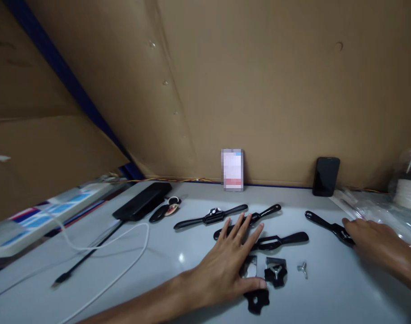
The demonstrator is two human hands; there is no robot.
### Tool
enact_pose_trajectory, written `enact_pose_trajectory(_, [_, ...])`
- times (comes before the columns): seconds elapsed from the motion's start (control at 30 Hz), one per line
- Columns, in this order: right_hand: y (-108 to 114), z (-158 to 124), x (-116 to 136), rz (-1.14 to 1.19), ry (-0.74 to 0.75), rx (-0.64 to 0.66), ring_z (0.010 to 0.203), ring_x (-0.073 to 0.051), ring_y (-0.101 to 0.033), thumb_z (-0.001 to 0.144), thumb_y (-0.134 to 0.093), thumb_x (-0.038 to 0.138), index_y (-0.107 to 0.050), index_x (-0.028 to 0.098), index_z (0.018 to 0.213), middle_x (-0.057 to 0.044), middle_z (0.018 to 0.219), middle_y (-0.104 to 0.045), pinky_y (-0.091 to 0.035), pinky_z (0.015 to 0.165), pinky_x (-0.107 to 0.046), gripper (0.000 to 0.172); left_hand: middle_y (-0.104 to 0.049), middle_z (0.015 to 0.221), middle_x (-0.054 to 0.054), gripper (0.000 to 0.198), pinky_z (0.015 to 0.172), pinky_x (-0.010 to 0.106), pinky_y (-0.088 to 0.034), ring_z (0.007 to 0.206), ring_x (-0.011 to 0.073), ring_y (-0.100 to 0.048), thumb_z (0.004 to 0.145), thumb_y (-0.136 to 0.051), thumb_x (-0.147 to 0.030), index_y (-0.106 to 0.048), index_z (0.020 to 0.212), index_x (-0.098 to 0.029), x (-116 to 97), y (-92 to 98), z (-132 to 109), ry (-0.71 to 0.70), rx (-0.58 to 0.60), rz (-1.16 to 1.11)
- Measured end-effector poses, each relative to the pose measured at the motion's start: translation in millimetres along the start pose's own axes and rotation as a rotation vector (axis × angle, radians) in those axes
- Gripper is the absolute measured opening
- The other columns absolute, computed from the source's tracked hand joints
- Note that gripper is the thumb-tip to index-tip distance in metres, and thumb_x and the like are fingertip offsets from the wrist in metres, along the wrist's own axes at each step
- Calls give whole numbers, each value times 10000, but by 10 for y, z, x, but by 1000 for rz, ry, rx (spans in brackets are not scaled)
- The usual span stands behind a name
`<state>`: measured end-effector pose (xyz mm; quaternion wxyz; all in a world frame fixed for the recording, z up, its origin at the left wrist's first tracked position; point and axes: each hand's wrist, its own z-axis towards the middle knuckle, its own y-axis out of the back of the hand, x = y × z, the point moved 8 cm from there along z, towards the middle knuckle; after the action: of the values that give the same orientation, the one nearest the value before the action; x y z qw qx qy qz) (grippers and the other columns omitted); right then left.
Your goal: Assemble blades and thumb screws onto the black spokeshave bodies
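Stretched out over the middle of the table, my left hand [227, 265] has its fingers spread across two black spokeshave bodies, one behind [274, 209] and one in front [293, 238]. Its thumb lies at a black scalloped cap [257, 303], and a flat metal blade [251, 266] is partly under the palm. To the right are another scalloped cap with a blade [276, 273] and a silver wing screw [303, 268]. At the right, my right hand [374, 238] is closed on a black spokeshave [322, 220], hiding its far end. A further spokeshave [212, 217] lies behind my left hand.
Two phones, one lit [232, 171] and one dark [326, 177], lean on the cardboard wall [259, 90]. Left are a black device with a cable [143, 202], keys [167, 210] and a white cord [146, 243]. Clear plastic wrapping [370, 204] lies at the right.
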<state>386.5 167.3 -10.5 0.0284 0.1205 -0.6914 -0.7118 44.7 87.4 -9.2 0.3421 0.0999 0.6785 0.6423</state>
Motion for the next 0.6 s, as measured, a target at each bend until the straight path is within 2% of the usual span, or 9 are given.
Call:
enact_pose_trajectory(0.07, [38, 2, 67, -52, -22, 32, 977, -359, -760, 789, -604, 31, -736, 174, 1084, -170, 1010, -787, -487, 736, -374, 353, -13, 1778, 242, 1079, 1201, 849, -69, 1627, 508, -12, 930, -614, -805, -91, 1726, -297, -48, -9, 76, 6, 50, -21])
enact_pose_trajectory(0.17, [121, -11, 155, -44, -3, 50, 956, -343, -758, 833, -617, 100, -724, 170, 1043, -172, 981, -778, -481, 738, -365, 245, 56, 1779, 226, 1120, 1137, 903, -37, 1604, 568, -18, 840, -665, -865, -180, 1712, -356, -262, -31, 215, -39, 93, -35])
enact_pose_trajectory(0.23, [161, -18, 181, -28, 12, 62, 936, -338, -758, 847, -608, 114, -720, 171, 1026, -168, 962, -772, -475, 726, -362, 219, 24, 1779, 228, 1133, 1102, 925, -15, 1586, 603, -28, 776, -720, -877, -275, 1691, -377, -435, -68, 316, -80, 116, -31])
enact_pose_trajectory(0.3, [190, -20, 193, -19, 22, 69, 921, -329, -757, 851, -603, 121, -717, 173, 1005, -160, 942, -767, -471, 722, -356, 198, -30, 1777, 228, 1077, 1093, 930, -29, 1576, 611, -20, 776, -754, -847, -351, 1664, -390, -577, -115, 415, -115, 146, -18])
enact_pose_trajectory(0.37, [214, -21, 207, -8, 32, 73, 913, -315, -755, 850, -605, 124, -715, 174, 990, -150, 921, -762, -472, 730, -350, 185, -106, 1773, 214, 904, 1111, 920, -73, 1584, 582, -22, 876, -742, -754, -414, 1637, -393, -660, -138, 508, -148, 160, 10])
enact_pose_trajectory(0.47, [232, -29, 229, -4, 37, 89, 926, -305, -754, 847, -602, 103, -719, 173, 990, -143, 920, -760, -474, 747, -346, 198, -222, 1759, 179, 582, 1153, 883, -134, 1608, 509, -72, 1040, -661, -514, -504, 1585, -385, -667, -114, 634, -214, 151, 63])
enact_pose_trajectory(0.53, [239, -37, 238, -7, 31, 100, 945, -309, -752, 846, -594, 83, -721, 171, 995, -146, 942, -760, -468, 752, -346, 215, -261, 1753, 156, 511, 1184, 849, -151, 1618, 468, -100, 1067, -633, -432, -531, 1564, -382, -609, -79, 713, -264, 151, 75])
enact_pose_trajectory(0.6, [246, -41, 244, -11, 23, 108, 961, -318, -751, 842, -582, 65, -721, 166, 1002, -156, 965, -759, -462, 751, -347, 235, -283, 1749, 132, 490, 1224, 799, -144, 1630, 421, -111, 1078, -611, -425, -536, 1559, -377, -530, -38, 791, -316, 152, 69])
